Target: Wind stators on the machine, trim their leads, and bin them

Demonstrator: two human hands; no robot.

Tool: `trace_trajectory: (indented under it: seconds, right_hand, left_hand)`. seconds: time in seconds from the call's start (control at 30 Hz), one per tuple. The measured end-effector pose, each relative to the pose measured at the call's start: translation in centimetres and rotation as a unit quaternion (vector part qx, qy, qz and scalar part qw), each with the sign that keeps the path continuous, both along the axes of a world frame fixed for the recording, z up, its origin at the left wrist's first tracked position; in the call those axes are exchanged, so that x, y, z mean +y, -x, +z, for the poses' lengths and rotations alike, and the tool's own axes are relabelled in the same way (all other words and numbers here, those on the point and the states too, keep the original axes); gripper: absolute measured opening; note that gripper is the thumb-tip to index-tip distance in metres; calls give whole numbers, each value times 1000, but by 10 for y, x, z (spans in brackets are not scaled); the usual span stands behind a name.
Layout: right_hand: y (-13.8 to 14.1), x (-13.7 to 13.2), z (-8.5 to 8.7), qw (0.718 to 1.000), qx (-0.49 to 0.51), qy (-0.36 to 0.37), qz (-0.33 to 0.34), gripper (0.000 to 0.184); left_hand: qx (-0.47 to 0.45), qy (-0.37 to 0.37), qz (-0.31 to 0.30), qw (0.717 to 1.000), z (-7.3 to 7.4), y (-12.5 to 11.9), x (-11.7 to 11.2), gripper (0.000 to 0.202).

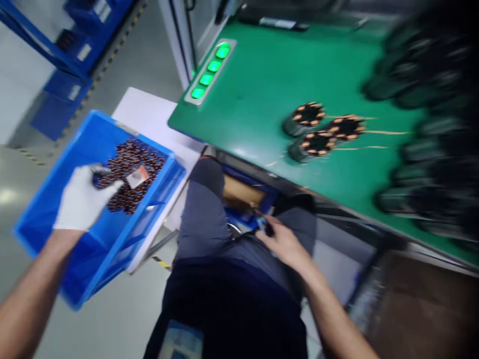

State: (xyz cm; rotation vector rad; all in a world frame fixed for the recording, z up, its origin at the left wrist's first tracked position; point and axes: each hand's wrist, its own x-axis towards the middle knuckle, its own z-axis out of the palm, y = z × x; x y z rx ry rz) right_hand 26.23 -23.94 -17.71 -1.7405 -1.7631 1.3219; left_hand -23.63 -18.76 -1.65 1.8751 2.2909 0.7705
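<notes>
My left hand [82, 199], in a white glove, reaches into a blue plastic bin [48, 219] and closes on a dark wound coil part [100, 172] at the edge of a heap of several copper-wound stators [134, 172]. A small tag lies on the heap. My right hand [282, 244], bare, rests on my lap by the bench's front edge and pinches a small dark and blue object [265, 227]; motion blur hides what it is. Three wound stators [318, 132] with loose wire leads stand on the green bench mat [262, 85].
The blue bin sits on a white side table [149, 112] to my left. A strip of lit green buttons [210, 72] runs along the mat's left edge. Blurred dark round parts [430, 124] crowd the right of the bench. Blue shelving [63, 45] stands across the floor.
</notes>
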Motion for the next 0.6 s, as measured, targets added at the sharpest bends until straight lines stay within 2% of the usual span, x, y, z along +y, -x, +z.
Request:
trace_trajectory:
  seconds: [0.03, 0.07, 0.1, 0.13, 0.17, 0.2, 0.23, 0.3, 0.37, 0.43, 0.53, 0.6]
  right_hand:
    - [5, 1, 2, 1000, -2, 6, 9, 27]
    - [8, 1, 4, 1000, -2, 9, 17, 26]
    - [11, 1, 6, 1000, -1, 10, 24, 28]
    - [13, 1, 8, 1000, 4, 9, 28, 34]
    - [14, 0, 11, 999, 9, 8, 30, 42]
    - [16, 0, 15, 999, 17, 6, 29, 51]
    - [16, -2, 18, 999, 24, 4, 25, 58]
    - [16, -6, 25, 999, 39, 4, 14, 66]
    - [11, -13, 29, 999, 50, 8, 0, 69]
    - [5, -22, 29, 998, 59, 15, -15, 68]
    - [-6, -35, 23, 997, 66, 20, -41, 66]
    - [-11, -42, 19, 996, 70, 21, -58, 65]
  left_hand:
    - [-7, 0, -47, 999, 12, -25, 17, 59]
    - [17, -53, -104, 993, 23, -54, 35, 69]
    - [33, -28, -180, 983, 33, -85, 51, 71]
    - [26, -77, -246, 966, 40, -118, 68, 67]
    - [3, -74, -322, 944, 45, -151, 83, 60]
    - [-29, -91, -388, 917, 45, -182, 99, 57]
    - [-56, -74, -424, 901, 42, -211, 114, 59]
    - [-95, -7, -451, 888, 28, -256, 141, 53]
    - [-76, 41, -461, 883, 13, -282, 162, 44]
    - [-26, 49, -465, 884, 3, -293, 179, 35]
    - [25, 39, -442, 896, 5, -292, 193, 27]
    - [3, 7, -381, 925, 13, -286, 193, 17]
